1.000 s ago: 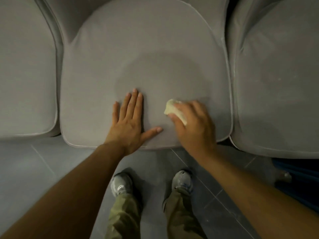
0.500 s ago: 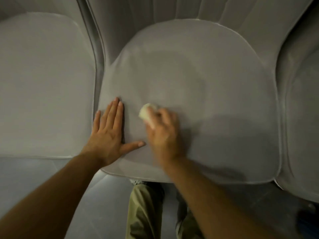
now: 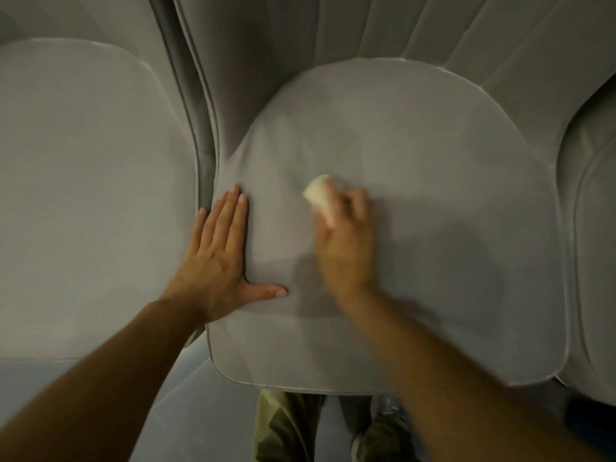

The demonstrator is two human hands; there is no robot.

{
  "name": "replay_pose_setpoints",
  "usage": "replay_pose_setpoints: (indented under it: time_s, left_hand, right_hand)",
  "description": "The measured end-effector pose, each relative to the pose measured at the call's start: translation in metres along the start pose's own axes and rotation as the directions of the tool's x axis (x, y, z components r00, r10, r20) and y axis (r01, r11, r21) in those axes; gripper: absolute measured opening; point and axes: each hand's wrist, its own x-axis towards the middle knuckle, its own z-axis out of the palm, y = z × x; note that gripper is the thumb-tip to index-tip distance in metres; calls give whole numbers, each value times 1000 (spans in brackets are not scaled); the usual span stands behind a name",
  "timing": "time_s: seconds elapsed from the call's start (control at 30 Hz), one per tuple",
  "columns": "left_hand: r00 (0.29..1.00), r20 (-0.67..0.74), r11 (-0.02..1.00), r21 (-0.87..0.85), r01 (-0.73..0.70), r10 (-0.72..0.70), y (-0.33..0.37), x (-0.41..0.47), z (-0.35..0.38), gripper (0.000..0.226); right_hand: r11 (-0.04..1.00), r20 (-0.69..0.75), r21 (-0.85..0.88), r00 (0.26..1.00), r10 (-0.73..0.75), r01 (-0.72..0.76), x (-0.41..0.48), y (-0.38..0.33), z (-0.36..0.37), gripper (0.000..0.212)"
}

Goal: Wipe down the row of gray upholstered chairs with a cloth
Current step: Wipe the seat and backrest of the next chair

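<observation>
A gray upholstered seat cushion point(image 3: 433, 201) fills the middle of the head view. My right hand point(image 3: 343, 248) grips a small bunched pale cloth point(image 3: 318, 195) and presses it on the cushion's centre-left; the hand is motion-blurred. My left hand point(image 3: 216, 258) lies flat, fingers straight and thumb spread, on the cushion's left edge. A second gray seat point(image 3: 86, 195) sits to the left. A third point(image 3: 596, 228) shows at the right edge.
Pleated gray backrests point(image 3: 300, 35) rise behind the seats. A dark gap point(image 3: 203, 155) divides the left and middle chairs. Below the cushion's front edge are gray floor tiles point(image 3: 186, 415) and my own trouser legs point(image 3: 286, 428) and a shoe point(image 3: 386, 425).
My right hand has slid the cloth from the cushion's front right toward its left, then farther back. The view has shifted left and forward; my left hand stays flat.
</observation>
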Motion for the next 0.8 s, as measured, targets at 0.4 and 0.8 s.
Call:
replay_pose_setpoints:
  time_s: [0.4,0.8]
  left_hand:
    - [995,-97,1000,8,-3,4,-17,36,-18,129]
    - [995,-97,1000,5,12,-12,-36,34,-32,130]
  right_hand:
    - [976,-99,-115,980,174,-185,102,58,-17,36]
    - [951,113,311,993,-32,-5,47,-65,21,39]
